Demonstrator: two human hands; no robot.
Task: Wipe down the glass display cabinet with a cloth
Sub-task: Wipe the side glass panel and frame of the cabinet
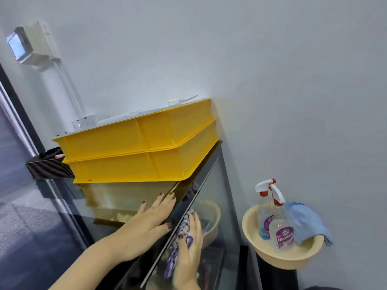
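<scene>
The glass display cabinet (211,185) fills the lower middle, with a dark frame and a glass top and side. My left hand (146,225) rests flat on the glass top near its right edge, fingers straight. My right hand (189,254) presses a purple-and-white checked cloth (180,243) against the cabinet's side glass just below the top edge. The cloth bunches under the palm and fingers and hangs out to the left of the hand.
Two stacked yellow crates (138,149) sit on the cabinet top against the wall, beside a stack of dark trays (48,168). To the right a beige basin (282,256) holds two spray bottles (279,222) and a blue cloth (305,222).
</scene>
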